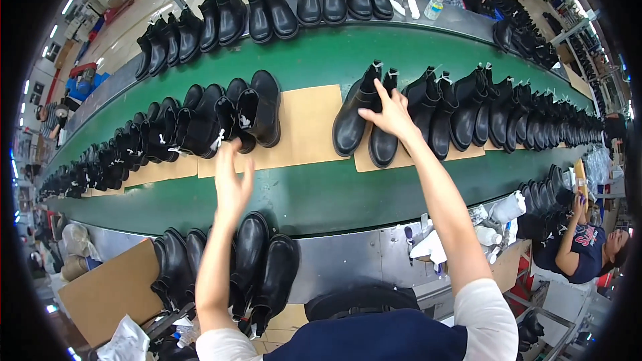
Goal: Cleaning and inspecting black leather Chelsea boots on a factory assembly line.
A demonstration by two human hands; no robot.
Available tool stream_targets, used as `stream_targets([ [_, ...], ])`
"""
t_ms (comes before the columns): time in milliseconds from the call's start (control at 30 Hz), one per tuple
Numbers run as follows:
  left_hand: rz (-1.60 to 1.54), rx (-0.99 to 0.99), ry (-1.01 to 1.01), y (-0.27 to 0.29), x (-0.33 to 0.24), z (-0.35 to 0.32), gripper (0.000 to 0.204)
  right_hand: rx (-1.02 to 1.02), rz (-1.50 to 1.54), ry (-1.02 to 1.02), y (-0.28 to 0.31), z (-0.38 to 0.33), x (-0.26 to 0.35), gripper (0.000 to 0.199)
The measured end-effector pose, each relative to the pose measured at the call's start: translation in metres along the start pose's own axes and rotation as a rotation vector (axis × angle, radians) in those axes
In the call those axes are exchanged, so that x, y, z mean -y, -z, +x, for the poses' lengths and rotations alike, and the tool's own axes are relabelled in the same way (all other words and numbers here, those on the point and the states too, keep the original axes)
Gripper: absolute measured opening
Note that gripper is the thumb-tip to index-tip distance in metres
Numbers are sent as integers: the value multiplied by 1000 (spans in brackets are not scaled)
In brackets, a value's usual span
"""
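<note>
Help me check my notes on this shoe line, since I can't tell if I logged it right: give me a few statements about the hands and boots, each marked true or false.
1. The right hand rests on a pair of black boots standing on the belt. True.
2. The left hand grips a boot. False: it is open and raised over the green belt, near a boot pair on cardboard.
3. The belt is red. False: it is green.
4. The boots stand on brown cardboard sheets. True.
5. Black boots also stand at the near edge below the belt. True.
</note>
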State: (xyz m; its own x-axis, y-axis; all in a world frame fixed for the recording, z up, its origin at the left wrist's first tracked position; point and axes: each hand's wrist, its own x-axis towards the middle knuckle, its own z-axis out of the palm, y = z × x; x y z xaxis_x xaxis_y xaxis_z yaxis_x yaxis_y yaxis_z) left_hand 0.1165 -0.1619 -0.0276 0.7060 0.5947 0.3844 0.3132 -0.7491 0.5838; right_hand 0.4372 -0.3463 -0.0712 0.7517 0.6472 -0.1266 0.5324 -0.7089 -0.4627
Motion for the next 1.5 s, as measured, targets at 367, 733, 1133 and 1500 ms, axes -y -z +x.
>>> stream_targets([
  [367,-599,-203,686,27,-103,-157,23,49,-57,810,5,-78,18,17],
  [733,123,601,483,-119,-75,-204,92,593,430,1115,-26,-275,17,8],
  [1133,-905,291,1273,-79,-91,-228,63,228,632,-489,-137,-346,-69,80],
  [1500,-1214,467,889,-33,-166,-190,72,606,2048,-613,-144,-341,-131,68],
])
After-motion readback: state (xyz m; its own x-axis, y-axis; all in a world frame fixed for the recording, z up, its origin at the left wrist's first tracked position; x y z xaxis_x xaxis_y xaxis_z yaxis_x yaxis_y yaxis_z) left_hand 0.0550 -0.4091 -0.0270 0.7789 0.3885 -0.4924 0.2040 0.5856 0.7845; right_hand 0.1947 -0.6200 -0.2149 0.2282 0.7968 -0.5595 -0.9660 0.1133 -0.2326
